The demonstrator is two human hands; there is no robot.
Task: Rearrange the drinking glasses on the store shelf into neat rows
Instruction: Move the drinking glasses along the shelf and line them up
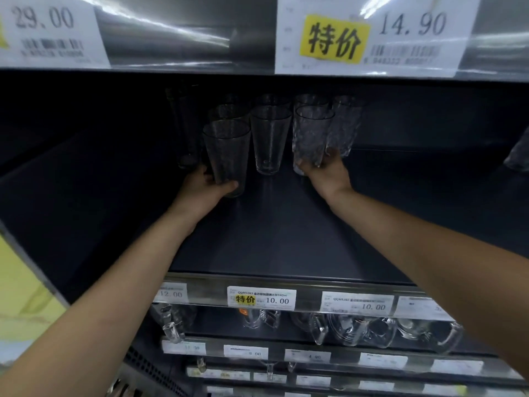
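Several clear drinking glasses stand in rows deep on the dark shelf (274,242). My left hand (204,190) grips the base of the front left glass (227,150), thumb across its lower wall. The middle front glass (270,138) stands free between my hands. My right hand (325,173) holds the bottom of the patterned front right glass (310,136). Another patterned glass (345,124) stands just behind and to the right of it. More glasses behind are partly hidden in shadow.
A tall dark glass (184,127) stands left of the group. The upper shelf edge carries price tags (369,35). Below, the shelf rail (274,300) holds tags, with glass mugs (355,330) on the lower shelf. One glass (518,156) shows at the far right.
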